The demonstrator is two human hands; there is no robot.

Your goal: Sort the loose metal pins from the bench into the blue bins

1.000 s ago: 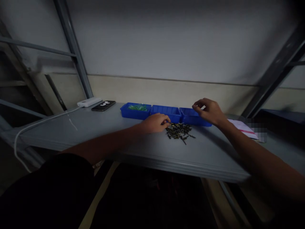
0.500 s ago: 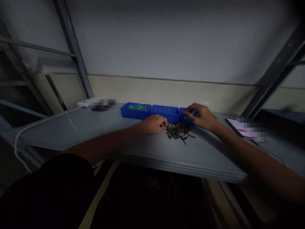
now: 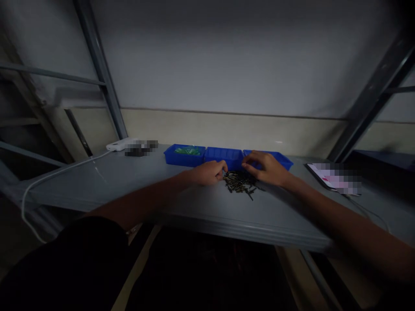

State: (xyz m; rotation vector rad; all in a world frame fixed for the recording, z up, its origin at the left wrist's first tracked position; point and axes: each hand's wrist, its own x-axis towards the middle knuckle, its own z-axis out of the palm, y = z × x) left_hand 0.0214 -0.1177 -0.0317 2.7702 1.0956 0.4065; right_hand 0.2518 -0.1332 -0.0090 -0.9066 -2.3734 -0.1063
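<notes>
A pile of small dark metal parts lies on the grey table in front of three blue trays. My left hand rests curled at the pile's left edge, fingertips pinched together on something too small to make out. My right hand hovers over the pile's right side with fingers bent down toward the parts, in front of the right blue tray. The middle blue tray sits just behind my hands. The left blue tray holds green pieces.
A white power bank with a cable running off the left table edge and a dark phone lie at the back left. Another phone with a cable lies at right. Metal shelf posts stand at both sides.
My right hand has moved left and down from above the right tray to the pile of parts. My left hand stayed at the pile's left edge. The view shifted slightly.
</notes>
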